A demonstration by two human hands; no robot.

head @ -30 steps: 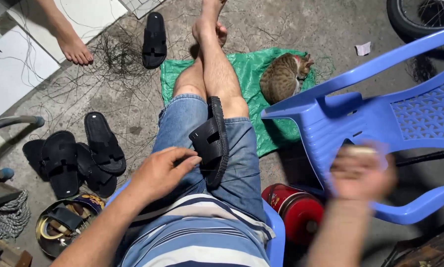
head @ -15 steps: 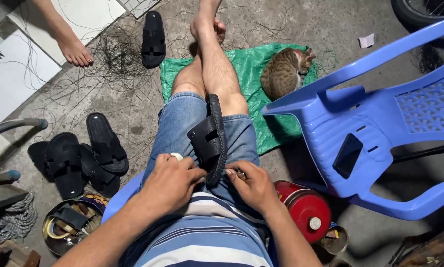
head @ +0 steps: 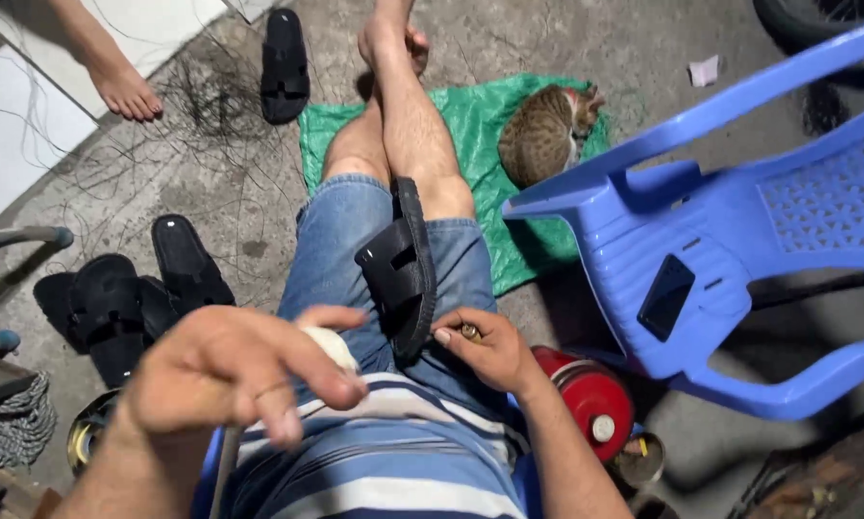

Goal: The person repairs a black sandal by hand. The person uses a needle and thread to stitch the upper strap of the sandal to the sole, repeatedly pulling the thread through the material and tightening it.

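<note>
Sandals number four: one black sandal point(head: 400, 272) lies across the lap at centre frame, one point(head: 285, 62) sits at the top, two point(head: 138, 300) at left. Left hand point(head: 235, 373), lower left, curls closed around a small whitish object point(head: 330, 346). Right hand point(head: 485, 349), lower centre, pinches a small brownish item point(head: 468, 333) just beside the lap sandal's heel. One cat point(head: 545, 133) rests on a green mat point(head: 470, 120). One blue plastic chair point(head: 739, 240) at right carries a dark phone point(head: 666, 297); a red canister point(head: 590, 399) stands below it.
</note>
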